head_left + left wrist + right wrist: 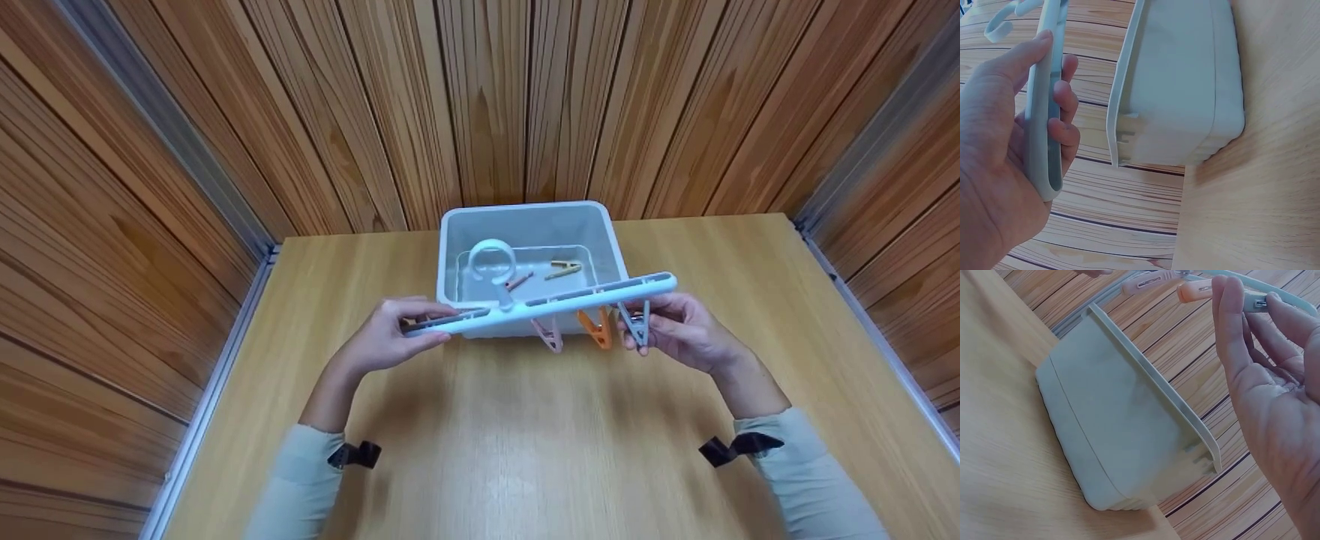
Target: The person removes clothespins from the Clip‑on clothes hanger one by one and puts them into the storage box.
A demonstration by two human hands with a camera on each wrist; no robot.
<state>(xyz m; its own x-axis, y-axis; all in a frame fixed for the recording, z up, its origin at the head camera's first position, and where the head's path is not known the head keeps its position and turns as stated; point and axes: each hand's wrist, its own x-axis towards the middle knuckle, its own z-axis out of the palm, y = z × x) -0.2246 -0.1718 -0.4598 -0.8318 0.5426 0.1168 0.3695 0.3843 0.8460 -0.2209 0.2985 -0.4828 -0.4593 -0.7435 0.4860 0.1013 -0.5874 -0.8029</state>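
A light blue clip hanger [570, 301] with a round hook [493, 259] is held up in front of the bin, its right end higher. My left hand [394, 330] grips its left end, thumb on the near side and fingers curled round the far side, as the left wrist view shows. A pink clothespin [550, 335] and an orange clothespin [598, 328] hang from the bar's right half. Near the right end, my right hand [686, 330] pinches a grey-blue clothespin [636, 324], which sits at the bar's underside, between thumb and fingertips.
A pale grey bin [525, 212] stands at the table's back, partly behind the hanger. Inside it lie a yellow clothespin [564, 270] and a reddish one [519, 281]. Wooden plank walls [487, 112] enclose the wooden table [525, 450] at the back and sides.
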